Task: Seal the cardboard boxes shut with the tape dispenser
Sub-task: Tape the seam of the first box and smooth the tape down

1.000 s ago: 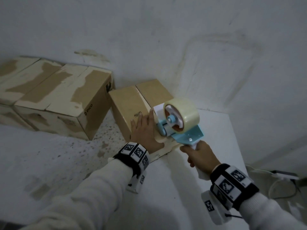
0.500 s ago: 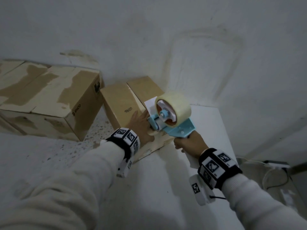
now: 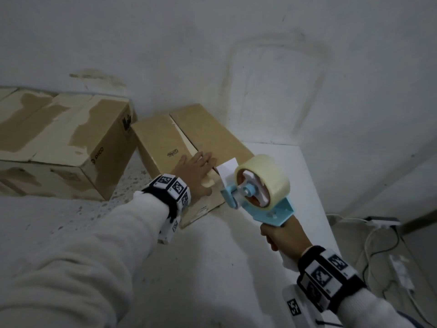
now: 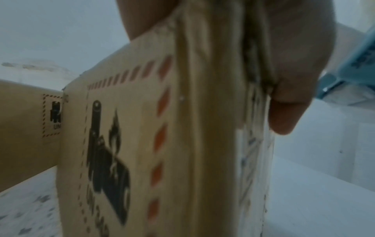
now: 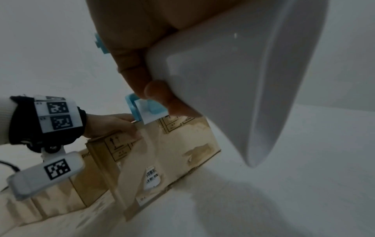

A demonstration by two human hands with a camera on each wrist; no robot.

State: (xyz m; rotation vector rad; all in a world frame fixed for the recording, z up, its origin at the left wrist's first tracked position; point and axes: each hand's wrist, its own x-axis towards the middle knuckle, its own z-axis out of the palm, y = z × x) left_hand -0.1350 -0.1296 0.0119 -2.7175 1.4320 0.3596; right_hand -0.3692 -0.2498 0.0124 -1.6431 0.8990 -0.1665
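A small brown cardboard box (image 3: 203, 136) stands on the white table (image 3: 283, 185) against the wall, its two top flaps meeting at a centre seam. My left hand (image 3: 197, 172) lies flat on the near end of the top, fingers straight, with the thumb down the front face (image 4: 284, 112). My right hand (image 3: 283, 235) grips the white handle (image 5: 243, 80) of a light blue tape dispenser (image 3: 255, 188) carrying a clear tape roll (image 3: 267, 176). The dispenser is held up just right of the box's near corner. A strip of tape (image 5: 138, 160) runs down the box's front face.
A larger box (image 3: 71, 138) with torn tape patches sits to the left on the speckled surface, touching the small box. The wall stands close behind. The table's right edge drops to a floor with white cables (image 3: 378, 233) and a power strip.
The dispenser has drawn back from the box's near top edge toward me and to the right. My left hand stays flat on the box, fingers now reaching further over the seam.
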